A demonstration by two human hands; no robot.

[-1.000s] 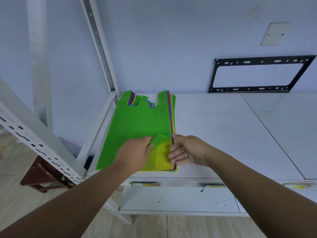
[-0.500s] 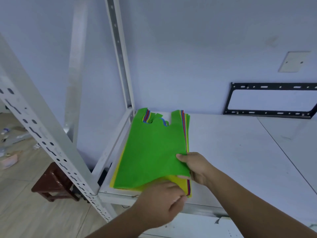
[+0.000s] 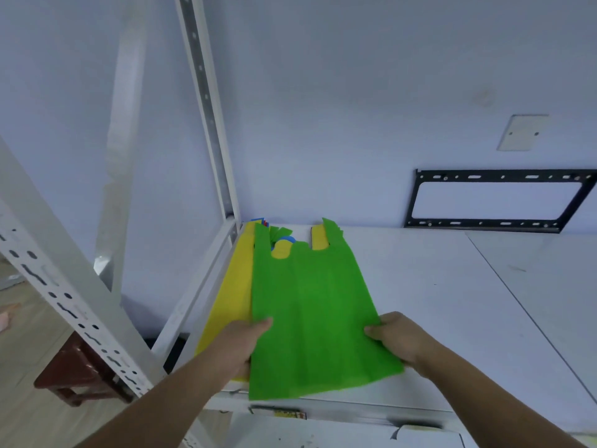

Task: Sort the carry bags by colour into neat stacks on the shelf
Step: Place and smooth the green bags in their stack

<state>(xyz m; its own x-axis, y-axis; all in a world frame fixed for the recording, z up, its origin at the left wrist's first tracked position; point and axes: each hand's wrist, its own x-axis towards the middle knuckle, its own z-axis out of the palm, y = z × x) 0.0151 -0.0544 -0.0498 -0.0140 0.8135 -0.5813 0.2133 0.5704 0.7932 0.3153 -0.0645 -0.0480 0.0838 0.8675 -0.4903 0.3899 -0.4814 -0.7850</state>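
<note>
One left hand (image 3: 239, 345) and one right hand (image 3: 399, 339) grip one flat green fabric carry bag (image 3: 310, 312). Beneath the grip: one flat yellow fabric carry bag (image 3: 234, 286).

You face a pale bluish wall (image 3: 355, 92) behind the white shelf (image 3: 452, 302). Above the shelf's back edge, to the right, a black bracket (image 3: 500, 176) is fixed to the wall, with a blank plate (image 3: 522, 132) higher up. Left of the shelf, past its perforated post (image 3: 48, 276), a brown stool (image 3: 80, 367) stands on a wood-pattern floor (image 3: 38, 421). The light is soft and even.

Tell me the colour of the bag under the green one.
Yellow. The yellow bag shows best in the head view.
</note>
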